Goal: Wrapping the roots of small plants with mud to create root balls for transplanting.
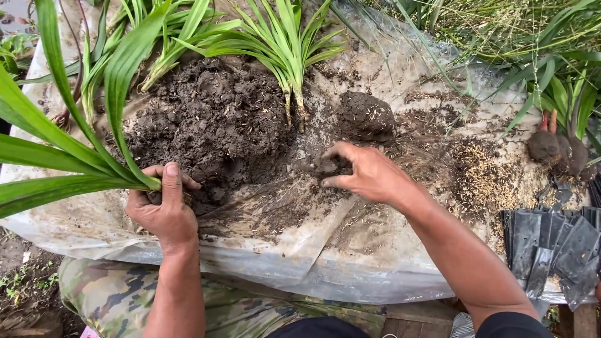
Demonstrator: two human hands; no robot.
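I am holding a young plant [75,150] with long green leaves in my left hand [164,209]. That hand is closed tight around the bottom of the plant, right where the leaves meet the roots. My right hand [368,173] is curled over a small lump of dark soil [327,166], and the fingers pinch it. To do this part well, I think I should keep the plant up straight and hold it gently, so the leaves do not snap, and scoop only soft, crumbly soil. The plant sits at the left edge of the big soil pile [216,119], which lies on a plastic sheet [300,250]. The lump is just to the right of the pile, under my right fingers. More plants [282,44] lie at the top of the sheet. A stack of black bags [554,250] waits at the far right.
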